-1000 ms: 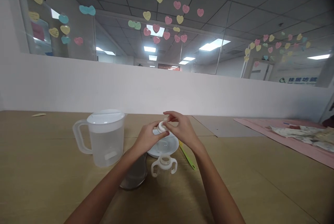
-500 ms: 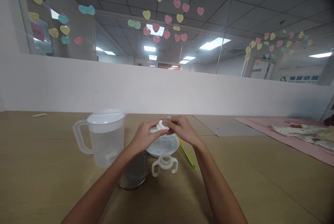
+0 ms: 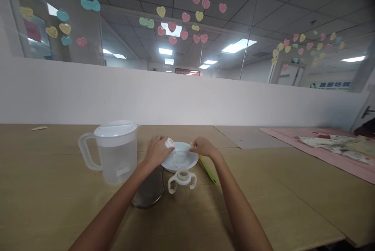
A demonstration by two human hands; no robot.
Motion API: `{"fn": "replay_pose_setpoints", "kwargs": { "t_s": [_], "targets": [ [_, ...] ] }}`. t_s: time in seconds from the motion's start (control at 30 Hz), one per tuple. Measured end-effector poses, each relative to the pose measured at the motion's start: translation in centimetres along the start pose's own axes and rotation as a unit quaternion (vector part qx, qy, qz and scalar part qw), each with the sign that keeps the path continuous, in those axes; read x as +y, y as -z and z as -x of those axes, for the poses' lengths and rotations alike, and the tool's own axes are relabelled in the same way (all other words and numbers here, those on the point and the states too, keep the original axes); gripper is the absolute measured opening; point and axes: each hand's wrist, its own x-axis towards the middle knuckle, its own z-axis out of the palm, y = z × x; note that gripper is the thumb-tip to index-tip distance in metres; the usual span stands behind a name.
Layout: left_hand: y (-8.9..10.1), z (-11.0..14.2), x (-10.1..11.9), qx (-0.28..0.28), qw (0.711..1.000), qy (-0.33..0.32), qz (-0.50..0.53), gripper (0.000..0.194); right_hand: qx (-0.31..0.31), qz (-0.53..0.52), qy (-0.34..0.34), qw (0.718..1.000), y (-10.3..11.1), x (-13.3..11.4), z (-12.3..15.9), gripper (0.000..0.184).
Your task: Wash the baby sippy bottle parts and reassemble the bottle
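My left hand is closed around a white bottle collar ring, held over the left rim of a white bowl. To the bowl's right, my right hand is pinched shut; a small pale tip, apparently the bottle teat, peeks out at its fingers, mostly hidden. The hands are apart. In front of the bowl stands an open clear baby bottle with two white side handles. Something clear lies inside the bowl.
A lidded translucent pitcher holding liquid stands at the left. Beneath my left forearm lies a dark tray-like plate. A green-handled brush rests right of the bowl. Farther right are a pink cloth and pale fabric.
Both hands were together on the collar and teat; now they have separated, the left moving left with the collar and the right moving slightly right with the small pale piece.
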Motion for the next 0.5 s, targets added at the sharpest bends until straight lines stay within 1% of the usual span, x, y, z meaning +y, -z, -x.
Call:
{"fn": "replay_pose_setpoints", "kwargs": {
  "t_s": [0.07, 0.1, 0.17, 0.23, 0.3, 0.37, 0.4, 0.43, 0.47, 0.5],
  "targets": [
    [-2.1, 0.2, -0.7, -0.068, 0.996, 0.010, -0.049, 0.044, -0.027, 0.014, -0.008, 1.000, -1.9, 0.6, -1.0, 0.016],
    [-2.9, 0.3, -1.0, -0.094, 0.993, 0.016, -0.062, 0.046, -0.033, 0.016, -0.012, 0.999, -2.7, 0.8, -1.3, 0.017],
    [-4.4, 0.8, -1.5, -0.115, 0.991, 0.015, -0.068, 0.042, -0.030, 0.013, -0.019, 0.999, -3.9, 1.1, -1.4, 0.032],
    [-5.3, 1.1, -1.8, -0.119, 0.991, 0.010, -0.062, 0.034, -0.017, 0.010, -0.025, 0.999, -4.7, 1.2, -1.1, 0.043],
    [-5.5, 1.2, -1.9, -0.118, 0.991, 0.006, -0.054, 0.028, 0.000, 0.004, -0.023, 1.000, -5.3, 1.3, -0.5, 0.044],
    [-4.7, 1.0, -1.6, -0.109, 0.993, 0.006, -0.048, 0.027, 0.029, -0.022, -0.014, 0.999, -5.9, 1.6, 0.2, 0.032],
    [-3.8, 0.8, -1.4, -0.093, 0.995, 0.006, -0.041, 0.026, 0.060, -0.054, -0.008, 0.997, -6.1, 2.0, 0.6, 0.027],
    [-2.6, 0.5, -1.2, -0.068, 0.997, 0.007, -0.032, 0.026, 0.086, -0.091, -0.016, 0.992, -6.4, 2.4, 1.0, 0.031],
    [-1.1, 0.3, -1.0, -0.026, 1.000, 0.005, -0.011, 0.024, 0.117, -0.114, -0.029, 0.986, -6.6, 3.0, 1.4, 0.039],
    [0.6, 0.1, -0.9, 0.033, 0.999, 0.006, 0.016, 0.023, 0.148, -0.131, -0.040, 0.979, -6.8, 3.7, 1.8, 0.046]
  ]
}}
